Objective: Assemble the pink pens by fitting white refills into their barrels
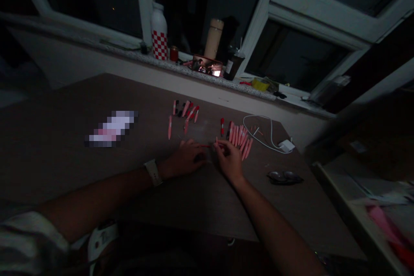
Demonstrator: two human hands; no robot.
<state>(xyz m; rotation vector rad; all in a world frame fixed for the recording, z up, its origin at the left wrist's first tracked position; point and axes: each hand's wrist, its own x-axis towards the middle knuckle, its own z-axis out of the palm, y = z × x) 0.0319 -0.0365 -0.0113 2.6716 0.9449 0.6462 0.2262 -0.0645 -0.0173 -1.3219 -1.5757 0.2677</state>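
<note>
My left hand [187, 158], wearing a pale wristwatch [153, 172], rests low over the table with its fingers curled at one end of a thin red stick [206, 145]. The stick looks like a pen part, but the dim light blurs it. Facing it, my right hand [230, 159] pinches the stick's other end; a small pale tip shows above the thumb. Right beside my right hand lies a row of pink pens [239, 134], with a red pen [222, 126] standing apart. Beyond my left hand is a looser group of pink, red and black pens [186, 110].
A white cable with a charger [286, 146] and eyeglasses [284, 177] lie at the right. A blurred-out object [113, 129] is at the left. On the windowsill stand a checkered bottle [159, 34], a beige flask [214, 39] and a dark cup [233, 64].
</note>
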